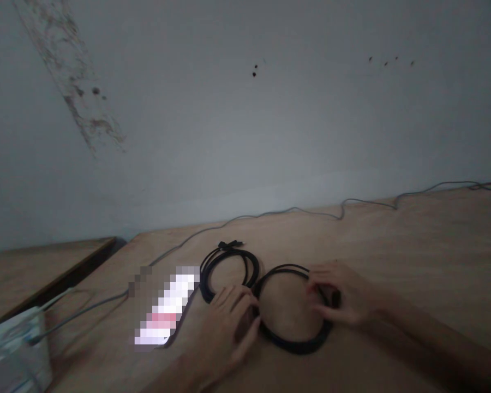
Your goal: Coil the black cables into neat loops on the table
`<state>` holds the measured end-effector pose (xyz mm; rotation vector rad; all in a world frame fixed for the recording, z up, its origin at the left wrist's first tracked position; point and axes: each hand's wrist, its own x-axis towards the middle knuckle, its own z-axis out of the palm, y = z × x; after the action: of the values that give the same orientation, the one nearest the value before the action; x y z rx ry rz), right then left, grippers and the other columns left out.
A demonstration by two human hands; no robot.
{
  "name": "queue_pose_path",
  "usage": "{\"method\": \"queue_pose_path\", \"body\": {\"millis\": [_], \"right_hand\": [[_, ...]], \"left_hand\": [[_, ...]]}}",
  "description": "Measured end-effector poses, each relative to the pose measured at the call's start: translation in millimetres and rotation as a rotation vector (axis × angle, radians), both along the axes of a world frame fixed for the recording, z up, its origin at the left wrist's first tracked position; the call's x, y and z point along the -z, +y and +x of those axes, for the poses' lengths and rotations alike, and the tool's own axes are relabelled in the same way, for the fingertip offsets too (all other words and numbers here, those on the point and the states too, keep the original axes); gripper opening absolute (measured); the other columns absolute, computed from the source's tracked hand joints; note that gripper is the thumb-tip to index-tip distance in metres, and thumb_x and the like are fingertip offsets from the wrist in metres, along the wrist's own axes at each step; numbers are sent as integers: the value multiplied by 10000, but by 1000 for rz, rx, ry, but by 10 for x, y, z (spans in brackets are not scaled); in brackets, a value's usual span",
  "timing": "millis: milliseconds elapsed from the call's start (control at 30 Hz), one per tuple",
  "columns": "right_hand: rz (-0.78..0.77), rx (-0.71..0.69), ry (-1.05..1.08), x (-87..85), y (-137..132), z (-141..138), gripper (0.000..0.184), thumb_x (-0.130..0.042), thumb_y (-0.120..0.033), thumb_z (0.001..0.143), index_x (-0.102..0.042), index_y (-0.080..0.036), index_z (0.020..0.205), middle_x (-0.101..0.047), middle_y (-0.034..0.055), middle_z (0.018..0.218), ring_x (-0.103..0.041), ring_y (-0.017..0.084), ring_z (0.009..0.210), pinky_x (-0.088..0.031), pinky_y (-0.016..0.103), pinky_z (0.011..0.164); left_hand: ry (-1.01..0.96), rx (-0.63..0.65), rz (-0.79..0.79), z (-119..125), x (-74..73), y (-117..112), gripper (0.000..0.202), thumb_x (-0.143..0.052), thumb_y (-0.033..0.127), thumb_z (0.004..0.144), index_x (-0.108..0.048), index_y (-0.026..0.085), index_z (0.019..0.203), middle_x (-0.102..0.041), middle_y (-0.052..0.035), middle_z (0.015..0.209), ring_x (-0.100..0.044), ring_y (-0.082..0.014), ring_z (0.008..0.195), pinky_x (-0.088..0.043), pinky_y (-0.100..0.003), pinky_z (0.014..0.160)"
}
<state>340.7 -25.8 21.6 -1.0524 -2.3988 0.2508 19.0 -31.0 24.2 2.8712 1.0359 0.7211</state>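
Two coils of black cable lie side by side on the wooden tabletop. The right coil (298, 347) forms a wide loop between my hands. At its left side, my left hand (231, 322) has its thumb and fingers closed around the cable. My right hand (339, 292) curls its fingers and thumb around the opposite side of the same loop. The left coil (207, 278) sits just beyond my left hand, with its black connector ends (229, 245) at the top. My left fingers partly cover where the two coils meet.
A lit phone-like device (167, 308), its screen pixelated, lies left of my left hand. A white box (28, 355) with cables stands at the lower left. A thin grey cable (265, 214) runs along the table's back edge, below a stained wall (245, 136).
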Motion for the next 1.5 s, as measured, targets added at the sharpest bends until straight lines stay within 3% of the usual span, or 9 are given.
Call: {"method": "queue_pose_path", "body": {"millis": [67,133,367,500,633,800,1167,1400,1500], "right_hand": [[17,-74,-23,107,-90,-125,453,-755,-546,751,-716,-218,1061,-727,95,1035,-654,269,938,-475,360,836],[-1,-129,-75,210,-148,-224,550,-751,-608,744,-711,-236,1146,-714,104,1157,-647,287,1017,-475,373,882],[22,-186,-145,384,-197,-375,322,-635,-378,838,-720,-227,1110,-720,81,1118,-649,246,1000,-489,332,852],[88,-132,-192,369,-201,-382,314,-607,-298,814,-699,-218,1103,-722,72,1050,-654,240,912,-495,326,757],[236,-81,-225,285,-179,-323,233,-585,-203,752,-691,-197,960,-707,75,901,-640,245,809,-496,356,715],[461,14,-203,150,-99,-168,289,-529,-144,802,-696,-185,1035,-727,142,1019,-659,294,936,-518,413,796],[100,149,-218,74,139,15,282,-544,-47,687,-671,-183,898,-686,101,964,-655,273,877,-502,377,751],[57,155,-137,185,63,-37,242,-680,-344,783,-712,-204,978,-693,120,1038,-640,312,952,-484,448,852],[19,144,-136,238,72,-76,222,-690,-364,824,-732,-228,994,-700,110,1093,-638,312,992,-479,457,882]], "left_hand": [[-11,-106,21,-103,25,64,186,-492,227,974,-586,223,1135,-641,-103,1161,-603,-278,1072,-498,-467,926],[-30,-184,38,-185,96,136,281,-508,229,963,-558,220,1239,-631,-114,1220,-600,-292,1115,-497,-484,946],[3,-231,-40,-262,271,333,264,-501,241,987,-631,247,1217,-676,-76,1191,-640,-278,1098,-514,-462,941],[4,-243,-63,-261,263,359,262,-482,220,990,-666,246,1175,-692,-66,1160,-653,-267,1065,-521,-440,918],[6,-250,-76,-268,254,333,285,-452,196,999,-660,239,1190,-687,-76,1175,-645,-259,1074,-513,-431,926],[-14,-269,-78,-265,230,274,268,-441,183,991,-649,221,1155,-690,-88,1151,-653,-274,1078,-519,-440,912],[-65,-273,-92,-272,218,282,136,-549,204,920,-609,220,1041,-665,-66,1059,-643,-258,969,-528,-428,857],[-130,-271,-54,-294,276,325,135,-537,221,960,-638,229,1050,-685,-61,1067,-654,-260,1002,-534,-432,880],[-172,-270,-30,-296,282,319,148,-517,235,979,-633,227,1070,-695,-69,1064,-659,-266,1002,-537,-451,886]]}}
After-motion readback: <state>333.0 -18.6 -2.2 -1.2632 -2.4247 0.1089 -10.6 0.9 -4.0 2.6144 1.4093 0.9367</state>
